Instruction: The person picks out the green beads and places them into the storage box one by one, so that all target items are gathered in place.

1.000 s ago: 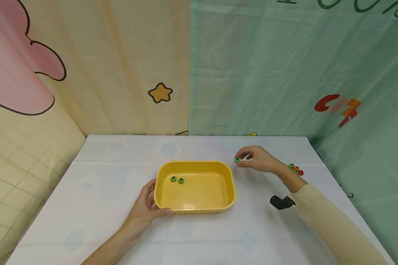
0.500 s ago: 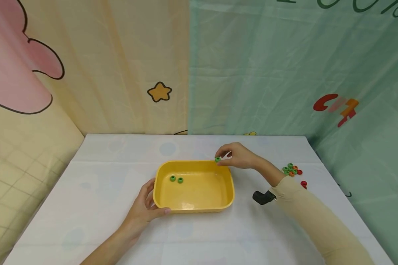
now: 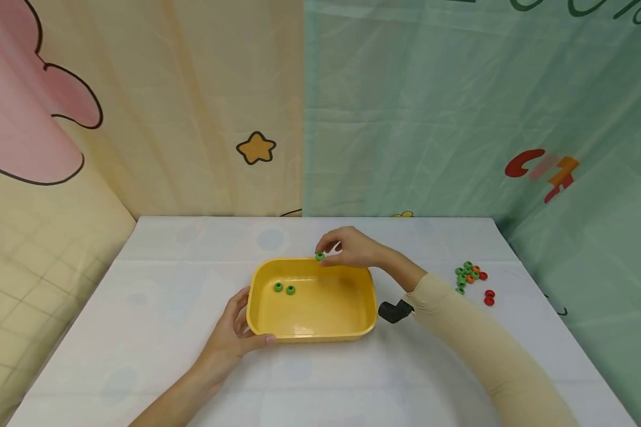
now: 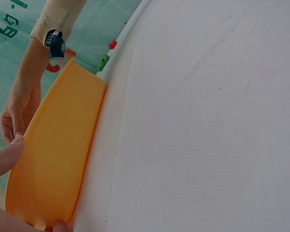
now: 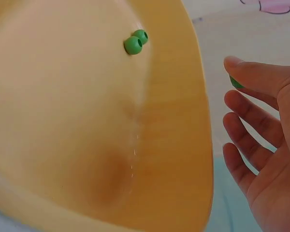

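A yellow plastic tray (image 3: pixel 320 314) stands mid-table, with two green beads (image 3: pixel 284 289) lying in its left part. My left hand (image 3: pixel 229 335) holds the tray's left end, its thumb along the near side; in the left wrist view the thumb (image 4: pixel 8 155) lies on the tray's rim. Over the tray's far rim, my right hand (image 3: pixel 347 248) pinches a green bead (image 3: pixel 320 257) between thumb and finger. That bead (image 5: pixel 236 82) is mostly hidden behind the thumb in the right wrist view, where the other fingers are spread loosely.
At the table's right lie several loose green and orange beads (image 3: pixel 461 271), with a red bead (image 3: pixel 483 276) beside them. Two more red beads (image 3: pixel 489 298) sit a little nearer. A black device (image 3: pixel 395 311) is worn on the right wrist. Printed curtains (image 3: pixel 406 118) hang behind the table.
My right hand has moved left with the pinched green bead, from right of the tray to over its far rim. More of the loose beads at right have come into sight. The left hand stays put.
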`<action>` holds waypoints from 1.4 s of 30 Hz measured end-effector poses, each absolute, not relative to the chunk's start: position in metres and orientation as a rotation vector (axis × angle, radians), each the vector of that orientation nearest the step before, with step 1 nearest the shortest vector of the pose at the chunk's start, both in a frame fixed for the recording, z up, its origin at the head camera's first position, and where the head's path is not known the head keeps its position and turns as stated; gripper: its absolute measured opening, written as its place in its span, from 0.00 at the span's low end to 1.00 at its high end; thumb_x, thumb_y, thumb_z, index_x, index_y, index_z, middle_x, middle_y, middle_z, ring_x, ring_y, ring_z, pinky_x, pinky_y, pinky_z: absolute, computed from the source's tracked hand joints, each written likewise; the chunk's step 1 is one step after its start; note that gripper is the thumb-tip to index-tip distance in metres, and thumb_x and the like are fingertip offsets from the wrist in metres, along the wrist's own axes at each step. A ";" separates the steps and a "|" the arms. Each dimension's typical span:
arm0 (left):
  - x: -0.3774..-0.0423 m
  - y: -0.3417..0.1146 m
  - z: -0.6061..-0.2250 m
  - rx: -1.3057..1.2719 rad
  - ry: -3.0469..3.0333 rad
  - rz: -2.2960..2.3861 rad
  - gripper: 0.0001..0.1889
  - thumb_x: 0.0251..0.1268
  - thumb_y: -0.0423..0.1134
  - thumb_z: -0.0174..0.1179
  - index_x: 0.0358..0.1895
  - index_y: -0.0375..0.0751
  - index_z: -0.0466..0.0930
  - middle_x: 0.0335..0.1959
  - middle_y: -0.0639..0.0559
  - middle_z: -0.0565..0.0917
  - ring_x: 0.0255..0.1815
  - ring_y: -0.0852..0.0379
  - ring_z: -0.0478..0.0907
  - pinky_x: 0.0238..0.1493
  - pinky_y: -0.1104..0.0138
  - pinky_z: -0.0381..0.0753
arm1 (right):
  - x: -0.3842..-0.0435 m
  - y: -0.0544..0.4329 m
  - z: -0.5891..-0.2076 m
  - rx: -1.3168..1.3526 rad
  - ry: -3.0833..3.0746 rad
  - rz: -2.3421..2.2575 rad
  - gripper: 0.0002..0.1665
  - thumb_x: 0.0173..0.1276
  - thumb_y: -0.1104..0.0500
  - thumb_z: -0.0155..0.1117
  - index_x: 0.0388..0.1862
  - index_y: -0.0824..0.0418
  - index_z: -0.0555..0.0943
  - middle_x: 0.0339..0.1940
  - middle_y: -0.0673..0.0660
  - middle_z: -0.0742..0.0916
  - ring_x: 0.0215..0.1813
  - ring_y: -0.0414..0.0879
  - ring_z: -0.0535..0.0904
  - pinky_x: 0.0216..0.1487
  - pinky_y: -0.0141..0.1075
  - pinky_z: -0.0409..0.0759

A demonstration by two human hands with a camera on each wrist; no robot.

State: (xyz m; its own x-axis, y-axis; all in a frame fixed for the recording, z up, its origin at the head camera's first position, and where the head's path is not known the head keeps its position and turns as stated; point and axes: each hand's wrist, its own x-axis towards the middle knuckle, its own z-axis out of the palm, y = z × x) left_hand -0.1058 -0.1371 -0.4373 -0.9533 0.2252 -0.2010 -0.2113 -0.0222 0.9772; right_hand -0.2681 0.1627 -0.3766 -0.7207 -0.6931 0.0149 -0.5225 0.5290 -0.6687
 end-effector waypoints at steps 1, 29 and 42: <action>-0.106 -0.137 -0.438 0.010 1.958 2.047 0.60 0.53 0.29 0.79 0.83 0.48 0.44 0.83 0.48 0.51 0.80 0.43 0.56 0.72 0.63 0.69 | -0.268 0.160 -0.377 -1.030 2.514 -0.969 0.08 0.69 0.58 0.75 0.45 0.57 0.89 0.44 0.46 0.89 0.49 0.46 0.81 0.57 0.44 0.85; -0.107 -0.136 -0.442 0.021 1.952 2.042 0.60 0.53 0.28 0.79 0.83 0.50 0.45 0.82 0.50 0.52 0.78 0.44 0.60 0.70 0.66 0.72 | -0.271 0.142 -0.378 -1.073 2.495 -0.953 0.13 0.69 0.56 0.75 0.48 0.61 0.88 0.47 0.51 0.89 0.53 0.52 0.82 0.60 0.49 0.83; -0.107 -0.136 -0.441 0.008 1.960 2.042 0.61 0.53 0.28 0.79 0.83 0.49 0.44 0.82 0.50 0.51 0.79 0.45 0.57 0.70 0.66 0.70 | -0.269 0.178 -0.382 -0.963 2.568 -0.955 0.12 0.69 0.55 0.75 0.48 0.59 0.88 0.47 0.51 0.89 0.51 0.48 0.81 0.59 0.45 0.84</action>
State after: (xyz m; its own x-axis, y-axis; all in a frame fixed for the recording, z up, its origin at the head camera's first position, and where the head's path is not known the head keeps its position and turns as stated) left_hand -0.1073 -0.1362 -0.4405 -0.9519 0.2249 -0.2081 -0.2170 -0.0157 0.9760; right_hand -0.2690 0.1781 -0.3816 -0.7549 -0.6558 0.0068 -0.5009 0.5698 -0.6515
